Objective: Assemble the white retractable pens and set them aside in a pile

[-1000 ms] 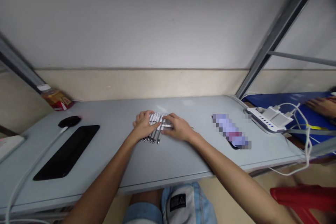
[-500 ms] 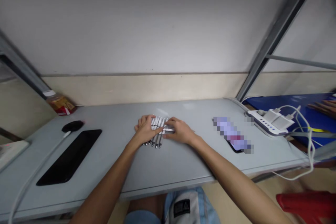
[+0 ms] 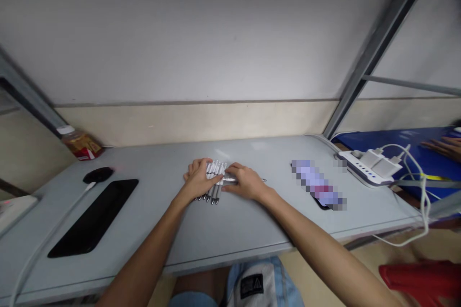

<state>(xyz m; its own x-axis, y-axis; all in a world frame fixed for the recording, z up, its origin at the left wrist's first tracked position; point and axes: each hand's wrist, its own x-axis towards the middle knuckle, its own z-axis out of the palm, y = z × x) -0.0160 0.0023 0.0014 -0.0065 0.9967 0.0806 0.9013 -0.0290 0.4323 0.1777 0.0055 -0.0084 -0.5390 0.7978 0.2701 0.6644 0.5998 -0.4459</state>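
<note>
Several silver-and-grey pens [image 3: 215,191] lie side by side in a row near the middle of the desk, their dark tips towards me. My left hand [image 3: 200,176] is closed around the row, thumb across the near side and fingers at the far left. Just to the right, my right hand [image 3: 247,181] grips another pen [image 3: 229,179] that lies crosswise to the row. One end of it shows between thumb and fingers beside the row, and the other sticks out past the hand. The palm hides its middle.
On the left of the grey desk [image 3: 223,230] are a black phone-like slab [image 3: 94,218], a black mouse [image 3: 98,175] with a white cable, and a drink bottle [image 3: 81,144]. To the right lie a phone [image 3: 317,184] with a blurred screen and a power strip [image 3: 367,169] with chargers.
The crosswise pen and my right fingers have shifted slightly; more of the pen shows between thumb and fingers. My left hand stays on the row. The whole view has moved a little.
</note>
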